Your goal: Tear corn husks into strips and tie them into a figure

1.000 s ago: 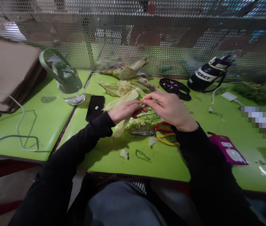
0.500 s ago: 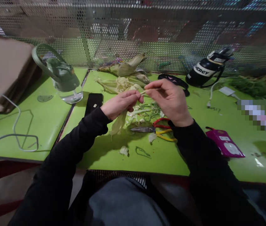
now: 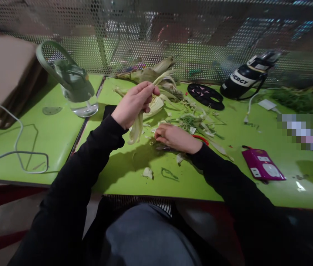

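My left hand (image 3: 134, 104) is closed on a pale corn husk (image 3: 136, 130); part hangs below the fist, and strands rise from the top of its pinch. Lower down, my right hand (image 3: 178, 138) is closed low over the table, beside green and white scraps (image 3: 191, 120). What its fingers hold, if anything, is hidden. Scissors lie under that hand, with a bit of red handle (image 3: 201, 139) and a dark blade showing. More husks (image 3: 156, 107) lie behind my left hand, and a dry husk bundle (image 3: 148, 74) lies near the mesh.
A light green bottle (image 3: 76, 83) and a cardboard box (image 3: 3, 70) stand left. A black palette-shaped piece (image 3: 205, 96) and black bottle (image 3: 242, 77) are at the back right. A purple power strip (image 3: 264, 164) lies right. Perforated metal mesh (image 3: 145, 33) borders the green table (image 3: 134, 181).
My right hand has left the husk strand by my left hand and dropped to the scraps and scissors. My left hand has risen slightly, still gripping the husk.
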Demonstrator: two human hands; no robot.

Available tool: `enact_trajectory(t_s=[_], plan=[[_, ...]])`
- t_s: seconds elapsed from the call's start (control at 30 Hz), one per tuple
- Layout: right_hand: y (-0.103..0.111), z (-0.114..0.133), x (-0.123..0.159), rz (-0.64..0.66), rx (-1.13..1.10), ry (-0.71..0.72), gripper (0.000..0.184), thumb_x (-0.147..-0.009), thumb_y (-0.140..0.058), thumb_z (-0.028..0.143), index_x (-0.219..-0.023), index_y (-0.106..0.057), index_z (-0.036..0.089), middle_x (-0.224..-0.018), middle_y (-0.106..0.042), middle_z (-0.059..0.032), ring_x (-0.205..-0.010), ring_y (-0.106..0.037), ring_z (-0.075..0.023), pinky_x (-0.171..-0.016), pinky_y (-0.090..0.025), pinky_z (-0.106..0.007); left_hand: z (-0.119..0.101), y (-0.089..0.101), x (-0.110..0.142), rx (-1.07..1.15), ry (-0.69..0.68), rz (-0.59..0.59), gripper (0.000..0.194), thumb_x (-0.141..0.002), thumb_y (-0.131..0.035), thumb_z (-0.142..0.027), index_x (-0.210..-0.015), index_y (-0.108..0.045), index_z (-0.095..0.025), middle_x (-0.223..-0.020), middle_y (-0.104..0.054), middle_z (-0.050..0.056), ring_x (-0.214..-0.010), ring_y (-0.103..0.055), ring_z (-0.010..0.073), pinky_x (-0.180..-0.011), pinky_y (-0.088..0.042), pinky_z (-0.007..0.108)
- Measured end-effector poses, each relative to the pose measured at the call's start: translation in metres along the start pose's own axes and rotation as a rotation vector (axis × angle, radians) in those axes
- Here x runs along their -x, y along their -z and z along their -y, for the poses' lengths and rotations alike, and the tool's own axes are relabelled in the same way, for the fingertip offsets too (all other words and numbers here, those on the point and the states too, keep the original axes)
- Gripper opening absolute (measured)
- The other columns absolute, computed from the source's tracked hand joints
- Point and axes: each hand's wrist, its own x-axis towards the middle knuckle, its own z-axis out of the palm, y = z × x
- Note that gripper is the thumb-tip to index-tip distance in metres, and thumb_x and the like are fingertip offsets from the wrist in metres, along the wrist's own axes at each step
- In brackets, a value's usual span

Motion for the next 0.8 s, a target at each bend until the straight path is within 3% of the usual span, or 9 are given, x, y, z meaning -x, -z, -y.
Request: enact_trajectory(t_s=[0.2,0.33,0.43,0.57,0.7,0.8], plan=[[-0.006,0.022,0.019,0.013,0.032,-0.015,0.013,-0.089,-0.062,0.03,-0.087,-0.066,0.017,-0.095,-0.065,-0.0111,-0.089,-0.061,-0.0253,-0.079,-0.046,-0.037,0.003,0.001,-0.001,-0.057,-0.029,-0.036,0.025,-0.101,-0.043,-0.023,-0.081,-0.056,-0.015,-0.066,-0.031,-0.005,-0.052,-0.035,0.0026,-0.054,-0.039,0.014],[-0.016,0.033,0.031,0.024,0.046,-0.064,0.012,-0.09,-0.054,0.019,-0.085,-0.065,0.015,-0.094,-0.066,-0.0134,-0.087,-0.062,-0.0245,-0.075,-0.046,-0.036,-0.001,0.0,0.002,-0.061,-0.033,-0.016,0.027,-0.102,-0.04,-0.021,-0.08,-0.055,-0.015,-0.067,-0.029,-0.004,-0.054,-0.04,0.0027,-0.057,-0.039,0.015],[-0.007,0.028,0.034,0.053,-0.022,-0.023,0.013,-0.092,-0.053,0.022,-0.086,-0.064,0.017,-0.089,-0.067,-0.0086,-0.08,-0.062,-0.0193,-0.073,-0.048,-0.032,-0.004,0.0,0.005,-0.072,-0.036,0.001,0.029,-0.102,-0.038,-0.019,-0.08,-0.055,-0.014,-0.067,-0.029,-0.004,-0.056,-0.041,0.0031,-0.059,-0.039,0.016],[0.004,0.025,0.034,-0.025,-0.117,-0.066,0.017,-0.094,-0.052,0.032,-0.088,-0.059,0.018,-0.086,-0.064,-0.0072,-0.077,-0.058,-0.0187,-0.07,-0.046,-0.032,-0.006,0.0,0.006,-0.094,-0.044,-0.013,0.026,-0.102,-0.042,-0.021,-0.081,-0.056,-0.015,-0.067,-0.031,-0.004,-0.057,-0.043,0.0041,-0.06,-0.042,0.017],[-0.014,0.036,0.024,-0.027,-0.114,-0.171,0.013,-0.083,-0.067,0.027,-0.082,-0.059,0.016,-0.09,-0.062,-0.0115,-0.083,-0.058,-0.0237,-0.076,-0.043,-0.037,-0.005,-0.002,0.006,-0.074,-0.037,-0.001,0.026,-0.102,-0.041,-0.02,-0.08,-0.055,-0.015,-0.066,-0.03,-0.004,-0.054,-0.039,0.0032,-0.058,-0.039,0.016],[-0.023,0.041,0.014,0.014,-0.194,-0.162,0.009,-0.084,-0.061,0.017,-0.075,-0.058,0.017,-0.081,-0.062,-0.0073,-0.073,-0.057,-0.0185,-0.073,-0.043,-0.034,-0.005,-0.002,0.007,-0.038,-0.031,0.03,0.028,-0.102,-0.039,-0.018,-0.079,-0.054,-0.014,-0.064,-0.029,-0.005,-0.05,-0.032,0.0023,-0.054,-0.034,0.014]])
